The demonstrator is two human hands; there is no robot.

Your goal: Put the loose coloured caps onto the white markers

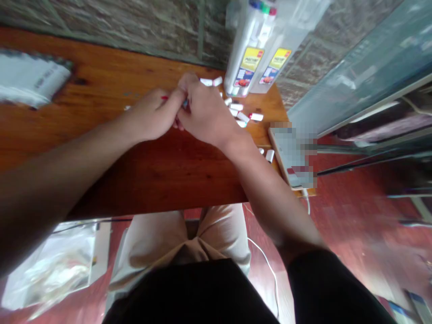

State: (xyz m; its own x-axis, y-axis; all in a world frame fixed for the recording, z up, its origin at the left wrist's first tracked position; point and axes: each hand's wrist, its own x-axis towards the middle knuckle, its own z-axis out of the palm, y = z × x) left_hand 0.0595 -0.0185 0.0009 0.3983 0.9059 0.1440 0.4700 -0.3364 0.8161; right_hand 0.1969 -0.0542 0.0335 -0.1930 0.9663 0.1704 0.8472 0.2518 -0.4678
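Both hands (205, 108) curled together, any hold unclear, near small white pieces (236, 107) and a clear case (243, 67) of colour-ended markers (265, 9).

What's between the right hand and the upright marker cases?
Head view: small white pieces, likely marker caps, lie on the wooden table between the right hand and marker cases.

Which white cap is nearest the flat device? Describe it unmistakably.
At the right edge of the wooden table lies a flat device. Just left of it is the white cap, fully visible; its neighbour is partly hidden by the right forearm.
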